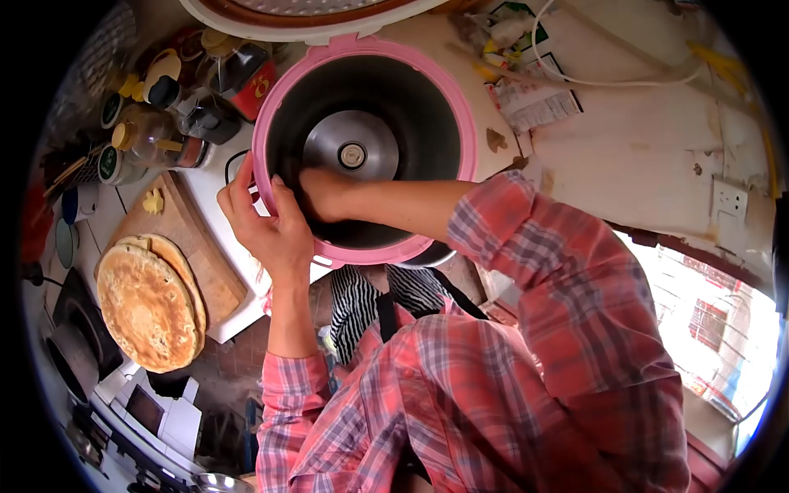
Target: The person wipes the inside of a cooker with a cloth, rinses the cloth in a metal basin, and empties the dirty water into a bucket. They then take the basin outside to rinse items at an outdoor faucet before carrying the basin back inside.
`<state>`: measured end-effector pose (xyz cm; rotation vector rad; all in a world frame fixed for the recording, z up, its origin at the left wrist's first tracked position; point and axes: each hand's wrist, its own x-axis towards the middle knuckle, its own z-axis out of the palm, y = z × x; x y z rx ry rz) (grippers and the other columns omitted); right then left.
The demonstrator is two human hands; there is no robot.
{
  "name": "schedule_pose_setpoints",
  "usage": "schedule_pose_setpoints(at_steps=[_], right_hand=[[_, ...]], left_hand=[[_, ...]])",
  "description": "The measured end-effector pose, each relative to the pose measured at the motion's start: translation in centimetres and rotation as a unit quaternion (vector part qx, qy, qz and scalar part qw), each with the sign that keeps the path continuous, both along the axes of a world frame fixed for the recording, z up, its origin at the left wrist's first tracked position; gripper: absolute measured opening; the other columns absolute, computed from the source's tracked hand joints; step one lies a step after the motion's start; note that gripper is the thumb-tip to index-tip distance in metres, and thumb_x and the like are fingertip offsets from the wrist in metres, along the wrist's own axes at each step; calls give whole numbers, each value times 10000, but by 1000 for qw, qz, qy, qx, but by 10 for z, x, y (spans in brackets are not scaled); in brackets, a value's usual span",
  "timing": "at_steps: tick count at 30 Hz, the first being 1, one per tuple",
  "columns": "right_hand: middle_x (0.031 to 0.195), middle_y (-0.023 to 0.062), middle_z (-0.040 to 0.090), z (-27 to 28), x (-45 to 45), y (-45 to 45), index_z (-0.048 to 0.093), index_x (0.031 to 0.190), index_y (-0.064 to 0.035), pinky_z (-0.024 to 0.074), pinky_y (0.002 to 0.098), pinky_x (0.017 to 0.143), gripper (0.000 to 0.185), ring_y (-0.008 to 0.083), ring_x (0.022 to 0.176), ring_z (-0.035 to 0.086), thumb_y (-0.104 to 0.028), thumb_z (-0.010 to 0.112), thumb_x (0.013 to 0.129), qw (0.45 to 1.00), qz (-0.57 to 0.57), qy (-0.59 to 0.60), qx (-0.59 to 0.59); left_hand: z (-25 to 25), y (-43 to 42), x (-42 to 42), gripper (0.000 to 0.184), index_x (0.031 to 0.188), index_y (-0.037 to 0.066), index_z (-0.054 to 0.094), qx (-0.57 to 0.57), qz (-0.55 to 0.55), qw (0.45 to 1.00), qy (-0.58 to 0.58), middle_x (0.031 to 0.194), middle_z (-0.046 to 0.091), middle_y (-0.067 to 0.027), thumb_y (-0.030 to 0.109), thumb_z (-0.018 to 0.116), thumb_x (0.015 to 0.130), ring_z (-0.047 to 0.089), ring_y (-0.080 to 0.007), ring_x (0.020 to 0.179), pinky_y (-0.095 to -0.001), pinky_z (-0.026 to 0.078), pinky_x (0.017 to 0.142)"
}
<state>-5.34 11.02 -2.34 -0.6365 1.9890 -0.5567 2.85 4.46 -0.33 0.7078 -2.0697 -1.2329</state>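
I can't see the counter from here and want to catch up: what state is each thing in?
Rice cooker: open.
Lid: raised.
Heating plate: exposed.
Left hand: holding the side of the rice cooker.
Right hand: inside the rice cooker; its grip is unclear.
Flatbreads: browned, stacked.
Cutting board: partly covered by the flatbreads.
Clear jar: capped.
Wall socket: nothing plugged in.

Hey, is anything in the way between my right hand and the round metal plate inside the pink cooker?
Nothing visible: your right hand is inside the pink cooker, no object shows between it and the metal plate, and the lid is open.
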Motion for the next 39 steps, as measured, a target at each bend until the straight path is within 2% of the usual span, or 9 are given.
schedule_pose_setpoints(at_steps=[6,9,14,17,24,27,34,37,39], right_hand=[[1046,242,592,6,4,23,566,1089,50,465,380,819,360,344,966,590,-167,510,807,984,154,-42,84],[1013,229,608,-17,-1,-2,603,1007,56,494,389,726,275,305,941,611,-91,511,794,997,-72,-10,19],[735,172,641,-31,-61,-26,617,844,65,514,369,462,154,255,555,636,-29,522,766,828,-493,-194,-183],[891,224,631,-25,-27,-25,593,946,55,518,388,682,287,333,832,635,-113,624,715,973,-227,43,-10],[1020,241,597,8,5,44,593,1007,41,448,401,827,323,352,974,578,-180,526,782,985,163,-28,46],[978,236,615,11,4,34,616,950,54,477,401,765,281,320,919,611,-137,520,767,984,164,-12,70],[755,171,633,-24,-57,-27,593,892,72,529,338,495,212,262,594,642,26,417,783,879,-409,-209,-130],[773,196,631,-24,-26,-18,569,995,43,503,349,508,256,262,580,635,-46,465,778,971,-227,-47,-62],[988,233,607,-34,2,1,584,1014,45,469,404,823,329,367,986,569,-200,537,801,995,-43,79,-49]], left_hand=[[0,2,0,343,1106,0,551,1,11,1000,14,927,500,-107,-7,542,763,501,-218,854,-297,403,751],[0,2,0,344,1108,-4,548,-7,9,1000,23,921,497,-108,-11,541,765,499,-218,846,-303,406,752],[3,0,2,343,1113,-5,546,-1,-3,1000,0,925,494,-110,-5,540,770,497,-216,837,-300,410,747],[-2,0,0,343,1113,-4,546,-2,-5,1000,9,927,492,-109,5,543,770,495,-216,832,-295,411,739],[-2,1,1,346,1113,-1,545,-2,5,1000,9,930,495,-106,13,549,768,486,-211,821,-296,406,741],[-1,1,0,343,1112,2,547,0,12,1000,7,933,497,-104,12,549,769,486,-208,821,-296,405,738],[-2,0,1,338,1108,5,551,-8,2,1000,13,927,496,-105,14,548,770,487,-207,816,-297,406,718],[-3,0,0,341,1106,7,553,-3,6,1000,10,915,493,-101,10,547,766,487,-208,814,-297,406,718],[-3,0,0,342,1106,8,554,-11,5,1000,8,911,492,-98,9,547,764,487,-207,815,-296,404,718]])
